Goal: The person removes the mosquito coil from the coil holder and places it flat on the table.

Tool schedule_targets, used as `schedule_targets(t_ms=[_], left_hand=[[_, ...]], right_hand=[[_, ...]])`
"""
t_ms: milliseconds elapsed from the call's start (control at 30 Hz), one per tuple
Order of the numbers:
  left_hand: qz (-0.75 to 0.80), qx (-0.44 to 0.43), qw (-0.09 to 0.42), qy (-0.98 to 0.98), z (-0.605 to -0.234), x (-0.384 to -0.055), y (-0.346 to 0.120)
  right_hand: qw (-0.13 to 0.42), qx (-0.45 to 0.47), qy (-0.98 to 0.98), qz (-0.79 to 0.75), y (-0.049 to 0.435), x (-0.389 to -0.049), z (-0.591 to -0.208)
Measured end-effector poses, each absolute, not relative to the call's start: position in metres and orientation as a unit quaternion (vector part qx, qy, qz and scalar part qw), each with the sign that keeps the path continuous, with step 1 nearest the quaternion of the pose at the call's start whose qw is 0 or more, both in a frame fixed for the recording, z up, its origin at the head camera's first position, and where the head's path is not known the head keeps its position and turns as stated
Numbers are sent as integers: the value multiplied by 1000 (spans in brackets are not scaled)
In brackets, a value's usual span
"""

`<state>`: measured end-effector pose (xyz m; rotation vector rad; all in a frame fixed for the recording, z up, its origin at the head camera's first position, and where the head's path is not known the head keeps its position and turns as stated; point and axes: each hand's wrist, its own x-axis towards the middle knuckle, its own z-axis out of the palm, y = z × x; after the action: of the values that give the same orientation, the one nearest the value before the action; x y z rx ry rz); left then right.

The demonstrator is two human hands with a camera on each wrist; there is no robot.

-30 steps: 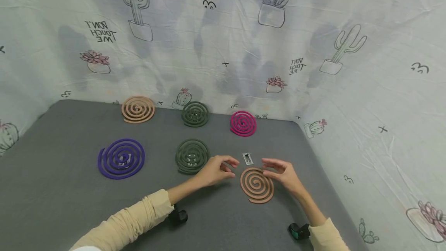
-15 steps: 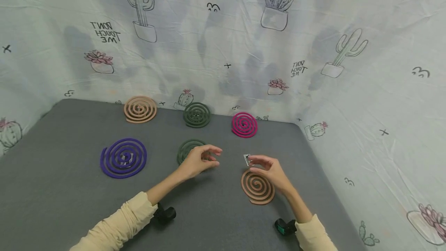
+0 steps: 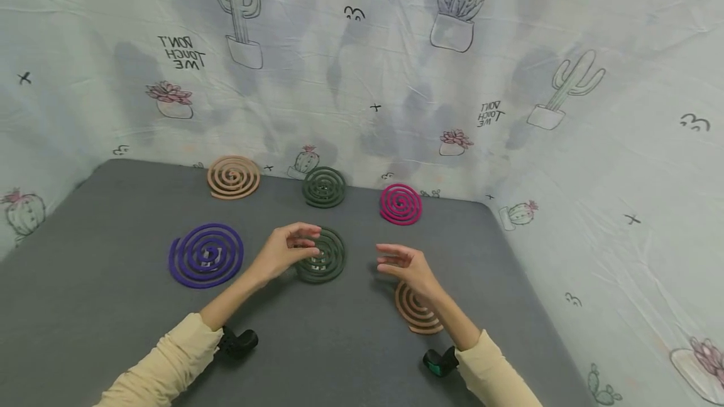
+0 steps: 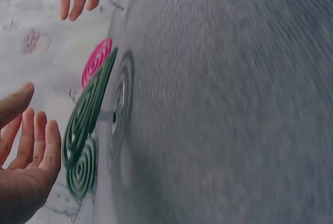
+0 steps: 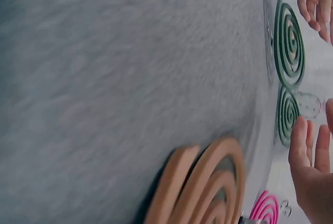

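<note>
In the head view my left hand, fingers bent loosely and holding nothing, is over the left edge of the front green mosquito coil. The left wrist view shows this green coil raised above the table on a small metal stand. My right hand hovers behind the brown coil, with thumb and fingers apart around nothing. That coil's nearer part is hidden by the forearm in the head view; its outer end shows close up in the right wrist view.
At the back stand a tan coil, another green coil and a pink coil. A purple coil is at the front left. The grey tabletop is bounded by a printed cloth at the back and sides.
Both hands have moved left. The left hand has crossed the front green coil to its left side; the right hand has passed over the loose metal stand, now hidden. The coils look unmoved.
</note>
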<state>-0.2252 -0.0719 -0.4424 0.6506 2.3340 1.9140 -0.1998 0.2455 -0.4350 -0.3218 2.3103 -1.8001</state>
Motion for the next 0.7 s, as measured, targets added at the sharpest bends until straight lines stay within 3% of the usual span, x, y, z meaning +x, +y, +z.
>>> schedule_targets(t_ms=[700], left_hand=[[579,176,2,796,-450,-223,-104]], right_hand=[[103,-93,781,-608,195,-222,-449]])
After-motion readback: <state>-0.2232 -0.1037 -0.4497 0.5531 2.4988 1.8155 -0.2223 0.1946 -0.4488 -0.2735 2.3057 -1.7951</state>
